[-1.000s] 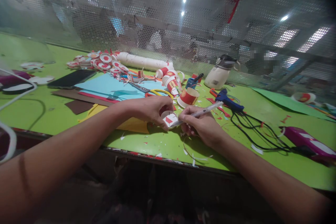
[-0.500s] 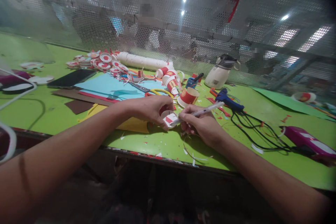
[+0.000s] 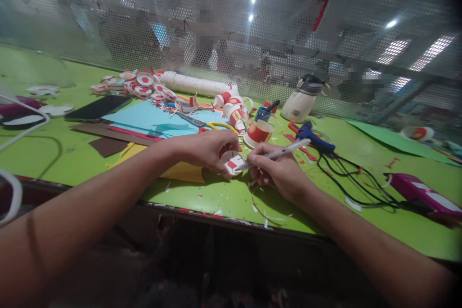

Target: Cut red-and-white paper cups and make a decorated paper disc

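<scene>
My left hand (image 3: 207,148) is closed on the edge of a small white paper disc (image 3: 238,160), tilted up just above the green tabletop. A red patch and dark lines show on the disc's face. A slim whitish pen (image 3: 290,148) is pinched in my right hand (image 3: 276,168), its tip at the lower part of the disc. Just behind my hands stands a cut red-and-white paper cup (image 3: 259,134). Yellow-handled scissors (image 3: 220,126) lie behind my left hand, partly covered by it.
Right of my hands lie a blue glue gun (image 3: 315,138) with a black cord and a purple device (image 3: 426,195). Coloured paper sheets (image 3: 140,116), a black phone (image 3: 99,107) and a pile of red-and-white paper rounds (image 3: 144,84) sit to the left. A white jug (image 3: 301,98) stands behind.
The pen's back end has shifted slightly to the right, with its tip still at the disc. My left hand and the disc have barely moved.
</scene>
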